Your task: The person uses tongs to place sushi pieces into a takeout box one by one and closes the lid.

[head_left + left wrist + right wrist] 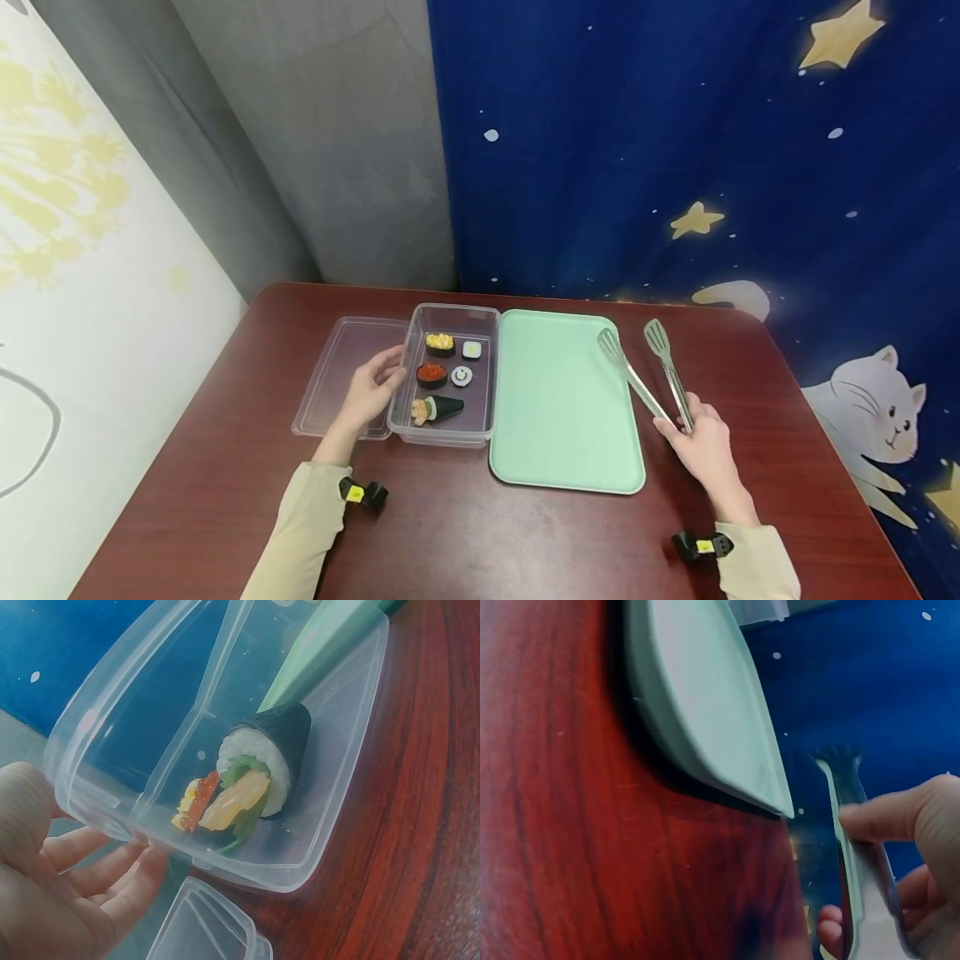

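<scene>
My left hand [370, 387] touches the left outer wall of a clear plastic container [480, 408]; in the left wrist view its fingers [131, 874] rest loosely against the side. Inside lie a corn-topped sushi [440, 342], a red roe sushi [432, 375], two small rolls [472, 350] and a dark cone-shaped hand roll [444, 407] with its filled end facing left. My right hand [705, 446] holds metal tongs [673, 379] near their joined end. The tongs' arms stand apart with nothing between them, the left one reaching over the tray's right edge.
A light green tray [566, 408] lies right of the container, close against it. A clear lid [330, 375] rests on the table to the left, partly behind my left hand. The reddish-brown table [465, 525] ends at a grey and blue curtain [570, 150] behind.
</scene>
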`<state>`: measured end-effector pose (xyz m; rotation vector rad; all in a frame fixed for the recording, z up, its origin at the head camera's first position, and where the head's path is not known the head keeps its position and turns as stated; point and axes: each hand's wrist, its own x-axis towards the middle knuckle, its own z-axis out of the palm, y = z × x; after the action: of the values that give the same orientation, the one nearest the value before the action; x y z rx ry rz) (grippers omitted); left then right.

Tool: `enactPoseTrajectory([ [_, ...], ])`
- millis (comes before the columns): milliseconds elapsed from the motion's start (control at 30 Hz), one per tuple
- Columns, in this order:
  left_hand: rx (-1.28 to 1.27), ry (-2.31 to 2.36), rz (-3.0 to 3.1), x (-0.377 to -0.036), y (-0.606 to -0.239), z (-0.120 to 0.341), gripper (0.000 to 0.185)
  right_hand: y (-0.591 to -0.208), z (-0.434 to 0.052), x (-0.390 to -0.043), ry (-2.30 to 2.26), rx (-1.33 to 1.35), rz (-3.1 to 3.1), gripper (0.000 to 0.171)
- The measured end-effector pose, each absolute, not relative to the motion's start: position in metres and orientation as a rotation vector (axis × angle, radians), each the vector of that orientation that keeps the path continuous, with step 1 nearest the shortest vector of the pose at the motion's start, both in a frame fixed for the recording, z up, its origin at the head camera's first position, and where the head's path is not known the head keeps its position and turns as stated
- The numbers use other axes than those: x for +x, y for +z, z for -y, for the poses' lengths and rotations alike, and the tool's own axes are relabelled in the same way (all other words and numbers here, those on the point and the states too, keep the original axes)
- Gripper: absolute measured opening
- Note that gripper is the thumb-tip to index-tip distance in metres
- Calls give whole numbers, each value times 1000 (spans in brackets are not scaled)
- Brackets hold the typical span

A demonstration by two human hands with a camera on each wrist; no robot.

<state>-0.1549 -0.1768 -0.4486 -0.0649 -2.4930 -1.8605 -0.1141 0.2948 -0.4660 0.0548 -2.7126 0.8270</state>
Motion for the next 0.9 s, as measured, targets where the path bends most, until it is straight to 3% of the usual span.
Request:
enactPoseTrajectory([
  [333,-82,-1796,2482,-159,-463,181,44,-472,-293,-111,822,-230,2761,68],
  [900,-98,-1820,2483,-161,-465,182,44,-486,-292,-114,681,-354,2845,64],
])
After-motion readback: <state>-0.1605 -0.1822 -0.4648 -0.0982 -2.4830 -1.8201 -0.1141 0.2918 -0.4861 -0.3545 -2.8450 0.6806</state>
